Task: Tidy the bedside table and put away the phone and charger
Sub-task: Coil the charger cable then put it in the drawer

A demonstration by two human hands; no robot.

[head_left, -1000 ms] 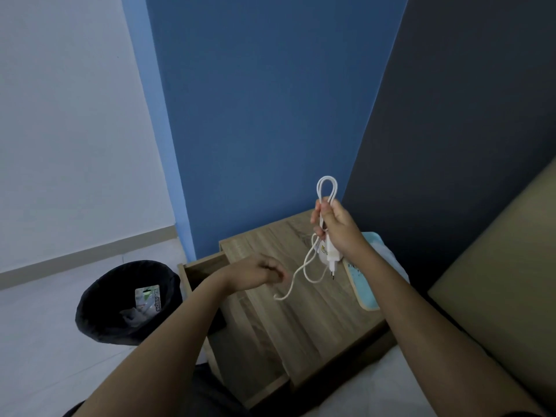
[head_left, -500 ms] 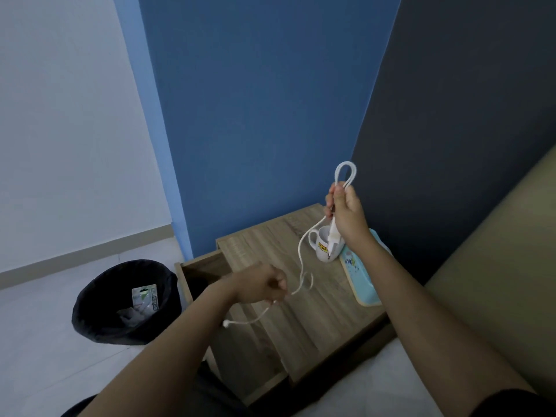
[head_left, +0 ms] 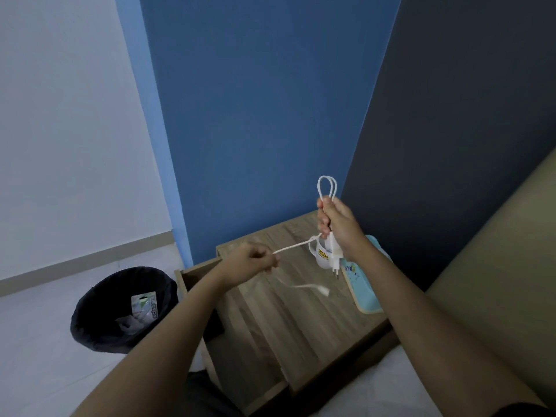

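Observation:
My right hand [head_left: 338, 225] grips a white charger [head_left: 334, 251] above the wooden bedside table [head_left: 301, 320]. Its plug pins point down, and two loops of its white cable [head_left: 326, 186] stick up from my fist. My left hand [head_left: 251, 263] pinches the cable further along, pulled taut between both hands. The cable's free end with its connector [head_left: 323, 291] hangs blurred below my left hand. No phone is in view.
A white mug [head_left: 320, 258] stands on the table behind the charger, beside a light blue flat item [head_left: 365, 291] at the right edge. The table's drawer [head_left: 195, 275] is pulled open on the left. A black bin [head_left: 120, 308] with rubbish stands on the floor.
My right hand now holds a second loop of cable. My left hand has slid along the cable, drawn it taut, and the free end has swung to the right.

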